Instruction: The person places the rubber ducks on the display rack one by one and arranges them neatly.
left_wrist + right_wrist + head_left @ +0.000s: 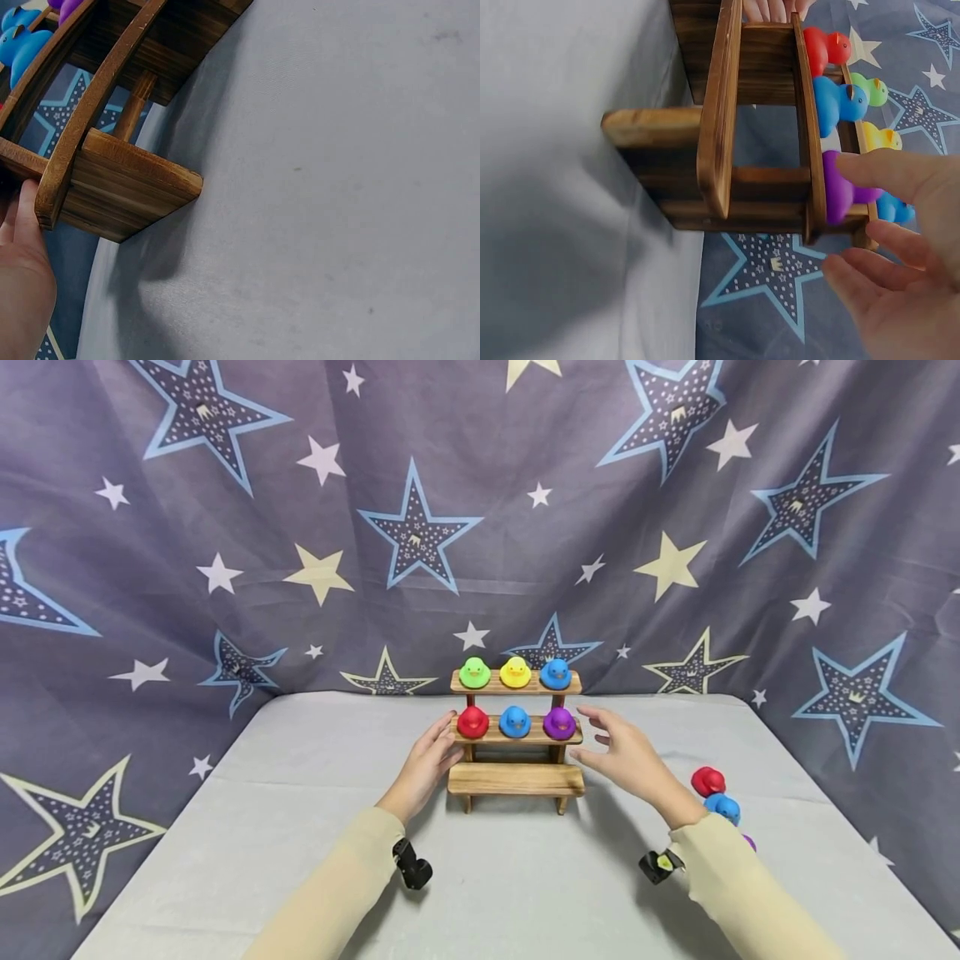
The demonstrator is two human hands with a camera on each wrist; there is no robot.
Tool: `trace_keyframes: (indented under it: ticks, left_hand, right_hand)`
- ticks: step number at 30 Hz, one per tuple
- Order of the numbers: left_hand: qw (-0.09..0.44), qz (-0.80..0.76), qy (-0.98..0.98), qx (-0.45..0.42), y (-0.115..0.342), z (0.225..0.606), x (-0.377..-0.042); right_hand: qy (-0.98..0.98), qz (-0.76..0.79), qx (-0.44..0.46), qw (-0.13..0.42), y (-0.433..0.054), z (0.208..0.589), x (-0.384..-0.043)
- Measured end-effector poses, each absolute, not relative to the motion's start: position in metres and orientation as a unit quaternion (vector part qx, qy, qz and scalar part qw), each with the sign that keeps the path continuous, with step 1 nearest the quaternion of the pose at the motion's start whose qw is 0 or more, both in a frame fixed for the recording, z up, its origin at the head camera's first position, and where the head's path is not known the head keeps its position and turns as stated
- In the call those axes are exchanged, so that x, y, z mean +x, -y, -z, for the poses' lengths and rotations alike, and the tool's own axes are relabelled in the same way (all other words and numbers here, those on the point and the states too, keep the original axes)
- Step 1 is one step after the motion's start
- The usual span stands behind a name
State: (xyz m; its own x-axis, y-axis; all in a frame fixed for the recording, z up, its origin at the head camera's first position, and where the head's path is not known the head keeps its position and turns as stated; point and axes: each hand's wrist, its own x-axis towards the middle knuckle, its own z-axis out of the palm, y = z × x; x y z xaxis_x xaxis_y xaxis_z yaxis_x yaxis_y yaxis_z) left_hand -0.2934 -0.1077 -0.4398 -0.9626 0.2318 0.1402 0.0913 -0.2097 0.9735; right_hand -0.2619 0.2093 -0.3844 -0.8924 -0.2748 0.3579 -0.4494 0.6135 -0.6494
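A three-tier wooden stand (pixel 516 779) stands on the covered table. Its top tier bears a green rubber duck (pixel 474 674), a yellow duck (pixel 515 673) and a blue duck (pixel 556 675). On the middle tier sit a red duck (pixel 472 722), another blue duck (pixel 515 722) and a purple duck (pixel 840 195). My left hand (pixel 427 766) lies against the stand's left end, fingers fairly straight. My right hand (pixel 626 756) is at the right end beside the purple duck, thumb and fingers spread. In the right wrist view its thumb overlaps that duck; whether they touch I cannot tell.
To the right, partly behind my right forearm, lie a red duck (pixel 708 782), a blue duck (pixel 723 809) and a mostly hidden purple thing (pixel 750 842). The stand's lowest tier bears no duck. A star-patterned curtain (pixel 480 602) hangs behind the table (pixel 525 885).
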Motion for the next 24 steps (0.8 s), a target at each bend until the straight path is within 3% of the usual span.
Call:
trace_keyframes:
  ticks: [24]
  left_hand:
    - [0.046,-0.761,-0.636,0.123,0.109,0.441,-0.294]
  right_hand:
    - [0.921,-0.304,0.220,0.105,-0.295,0.382,-0.217]
